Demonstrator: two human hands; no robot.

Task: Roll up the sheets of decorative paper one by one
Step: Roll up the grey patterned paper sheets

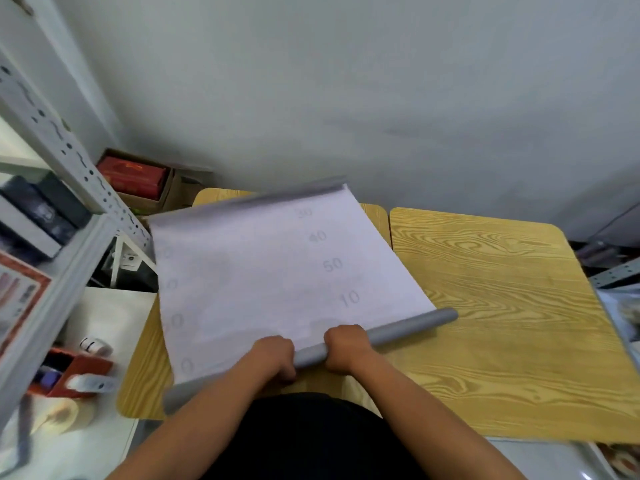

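Shelf items (38,216) at left blurred

A single head-worn camera looks forward and steeply down from above the person's chest. Its wide-angle lens bends the straight edges near the borders. The view is close: both forearms enter from the bottom edge, and the left hand (273,358) and right hand (346,346) sit just below the middle. The wood-grain desk (502,306) fills the lower right, running away from the viewer to a grey wall (346,98) that takes up the upper half. A white metal shelf (69,174) crowds the left border, slightly blurred, perhaps from head motion. There is no second view to overlap with.
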